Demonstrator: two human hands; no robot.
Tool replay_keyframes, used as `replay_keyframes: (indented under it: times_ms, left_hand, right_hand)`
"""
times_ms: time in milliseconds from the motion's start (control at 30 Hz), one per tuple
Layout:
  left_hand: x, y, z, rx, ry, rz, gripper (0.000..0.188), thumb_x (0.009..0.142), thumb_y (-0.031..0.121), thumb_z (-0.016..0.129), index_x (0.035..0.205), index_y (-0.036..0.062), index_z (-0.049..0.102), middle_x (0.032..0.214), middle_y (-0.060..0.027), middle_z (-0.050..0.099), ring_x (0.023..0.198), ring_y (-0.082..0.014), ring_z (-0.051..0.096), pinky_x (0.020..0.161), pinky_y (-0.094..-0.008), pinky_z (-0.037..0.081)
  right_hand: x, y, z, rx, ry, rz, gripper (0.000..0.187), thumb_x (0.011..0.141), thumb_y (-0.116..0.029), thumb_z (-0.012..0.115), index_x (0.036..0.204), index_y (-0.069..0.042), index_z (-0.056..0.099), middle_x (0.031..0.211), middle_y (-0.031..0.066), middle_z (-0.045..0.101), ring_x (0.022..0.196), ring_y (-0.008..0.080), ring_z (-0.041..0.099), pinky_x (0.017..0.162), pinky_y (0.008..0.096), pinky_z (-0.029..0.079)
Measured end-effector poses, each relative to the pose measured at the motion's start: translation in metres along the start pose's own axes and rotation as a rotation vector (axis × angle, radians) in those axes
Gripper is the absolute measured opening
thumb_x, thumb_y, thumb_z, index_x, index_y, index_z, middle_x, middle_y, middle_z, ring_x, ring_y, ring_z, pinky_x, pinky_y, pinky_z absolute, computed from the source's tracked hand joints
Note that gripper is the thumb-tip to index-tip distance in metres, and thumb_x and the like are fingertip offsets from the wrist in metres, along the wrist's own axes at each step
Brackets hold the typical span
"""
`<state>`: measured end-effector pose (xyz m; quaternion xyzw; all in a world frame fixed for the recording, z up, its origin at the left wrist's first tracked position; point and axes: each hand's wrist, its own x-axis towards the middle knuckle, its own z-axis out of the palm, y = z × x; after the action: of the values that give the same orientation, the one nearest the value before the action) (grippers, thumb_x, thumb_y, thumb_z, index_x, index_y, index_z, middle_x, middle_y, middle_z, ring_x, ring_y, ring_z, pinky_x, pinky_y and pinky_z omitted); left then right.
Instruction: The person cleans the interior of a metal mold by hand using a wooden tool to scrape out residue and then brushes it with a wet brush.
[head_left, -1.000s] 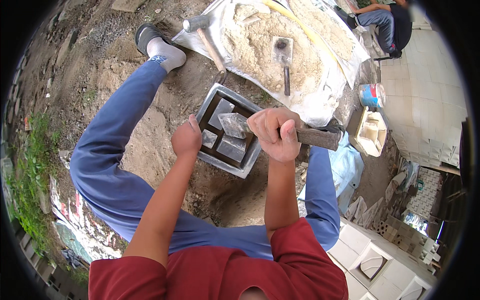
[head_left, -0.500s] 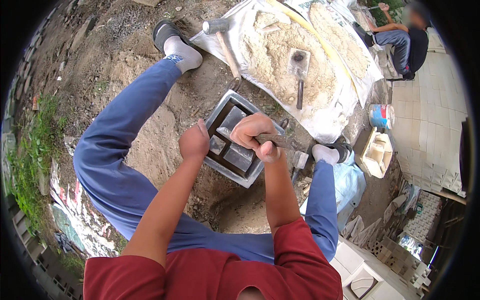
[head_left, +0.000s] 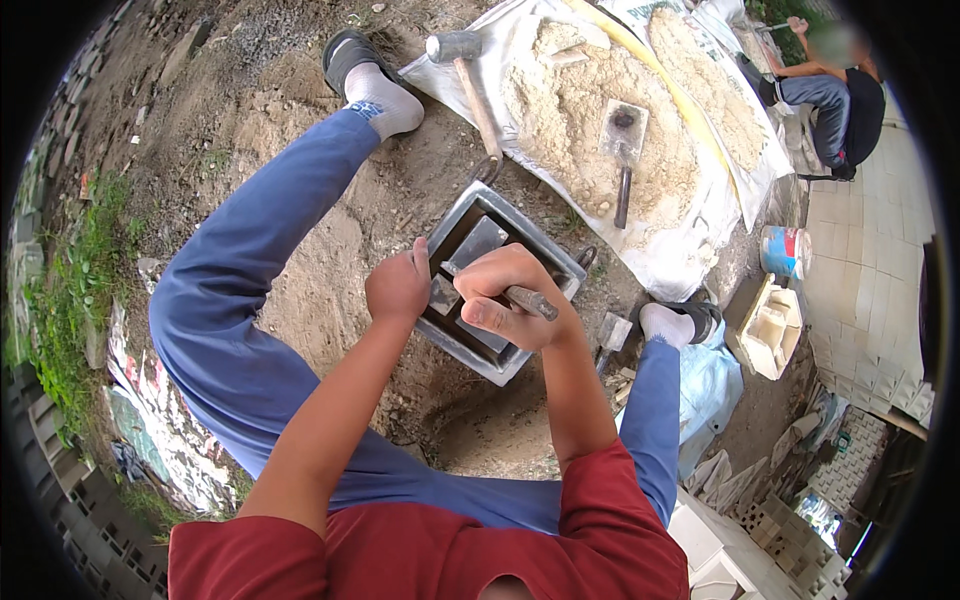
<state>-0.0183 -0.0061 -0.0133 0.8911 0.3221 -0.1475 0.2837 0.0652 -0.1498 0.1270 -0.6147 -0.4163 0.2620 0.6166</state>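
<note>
A rectangular grey metal mould with block-shaped cores inside sits on the dirt between my legs. My left hand is closed at its left rim, the fingers partly hidden. Over the mould's middle, my right hand is wrapped round a tool with a worn grey-brown handle. The handle's end sticks out on the right of the fist; the working end is mostly hidden by the hand, so its kind cannot be made out.
Beyond the mould, white sacking holds pale sandy material with a flat trowel on it. A mallet lies at its left edge. On the right are a small trowel, a bucket, a cast block and a seated person.
My right hand has turned and the tool handle now slants more toward the lower right. My left hand stays at the mould's rim. The whole view has shifted slightly.
</note>
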Motion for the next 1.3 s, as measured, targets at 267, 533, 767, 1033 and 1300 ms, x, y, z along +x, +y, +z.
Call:
replay_keyframes:
  times_ms: [267,533,767,1033,1300]
  left_hand:
    - [0.0,-0.007,-0.005,0.015,0.061,-0.001,0.063,0.107,0.047,0.033,0.085,0.0055,0.075,0.08,-0.0243,0.07,0.076,-0.0457,0.068,0.073,-0.055,0.053]
    - [-0.001,0.003,-0.001,-0.026,0.025,0.007,0.06,0.106,0.046,0.034,0.089,0.007,0.075,0.081,-0.0231,0.071,0.078,-0.046,0.068,0.074,-0.0549,0.053]
    - [0.001,-0.003,0.003,-0.042,0.014,0.028,0.06,0.107,0.045,0.034,0.087,0.0064,0.075,0.08,-0.0227,0.07,0.076,-0.0453,0.068,0.073,-0.0548,0.053]
    - [0.003,-0.007,0.003,-0.036,0.019,0.056,0.06,0.107,0.043,0.033,0.084,0.0061,0.073,0.079,-0.0219,0.07,0.073,-0.0438,0.068,0.071,-0.0536,0.053]
    - [-0.001,-0.002,0.0,-0.08,0.036,0.078,0.062,0.108,0.043,0.031,0.082,0.0048,0.072,0.079,-0.0238,0.069,0.074,-0.046,0.066,0.071,-0.055,0.052]
  right_hand:
    - [0.003,-0.01,-0.008,0.137,-0.037,-0.031,0.047,0.098,-0.025,0.061,0.061,-0.003,0.041,0.054,0.0062,0.035,0.045,0.0232,0.035,0.047,0.0358,0.026]
    - [-0.005,0.006,0.001,-0.084,0.202,-0.086,0.045,0.098,-0.025,0.061,0.062,0.0,0.051,0.055,0.0079,0.045,0.044,0.0236,0.043,0.046,0.0349,0.033]
    - [0.002,-0.011,0.025,-0.093,0.278,-0.027,0.042,0.099,-0.019,0.056,0.062,-0.002,0.047,0.053,0.0061,0.038,0.043,0.0229,0.038,0.045,0.0365,0.029]
    - [0.014,-0.028,0.027,-0.056,0.193,-0.04,0.045,0.098,-0.018,0.056,0.059,-0.003,0.04,0.053,0.006,0.034,0.042,0.0217,0.036,0.044,0.0363,0.026]
    - [-0.002,0.027,0.039,-0.157,0.385,0.01,0.048,0.098,-0.023,0.055,0.059,-0.001,0.038,0.052,0.0056,0.036,0.043,0.0207,0.038,0.045,0.034,0.027]
